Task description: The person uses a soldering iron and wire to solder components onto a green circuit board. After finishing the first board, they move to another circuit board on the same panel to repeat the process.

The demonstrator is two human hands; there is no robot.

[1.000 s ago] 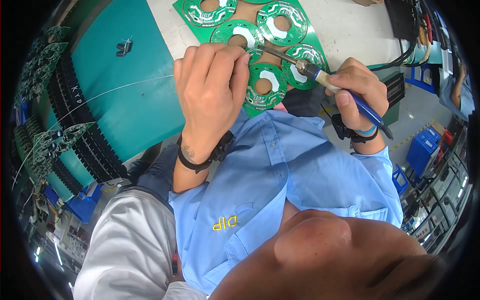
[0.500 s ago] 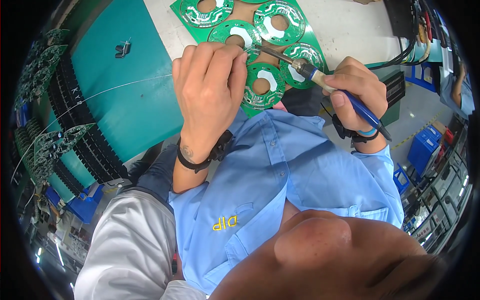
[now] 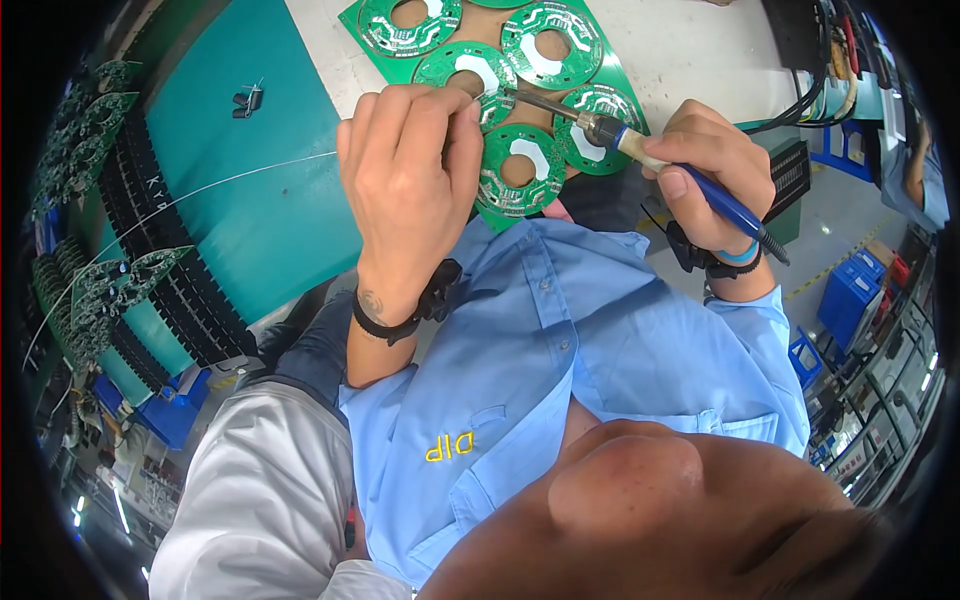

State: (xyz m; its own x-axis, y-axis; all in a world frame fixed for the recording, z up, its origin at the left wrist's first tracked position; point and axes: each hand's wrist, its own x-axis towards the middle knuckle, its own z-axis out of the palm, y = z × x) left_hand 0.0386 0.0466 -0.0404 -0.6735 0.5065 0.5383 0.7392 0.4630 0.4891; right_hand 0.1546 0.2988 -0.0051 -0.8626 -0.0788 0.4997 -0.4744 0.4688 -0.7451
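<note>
An electronics workshop — green circuit boards (image 3: 500,60), a soldering iron (image 3: 640,150), racked boards (image 3: 110,290) on the bench.

The surface (image 3: 690,45) is pale, with a teal mat (image 3: 250,190) covering its left part. A green panel of ring-shaped circuit boards (image 3: 520,165) lies at its near edge. A small black clip (image 3: 246,99) sits on the mat.
</note>
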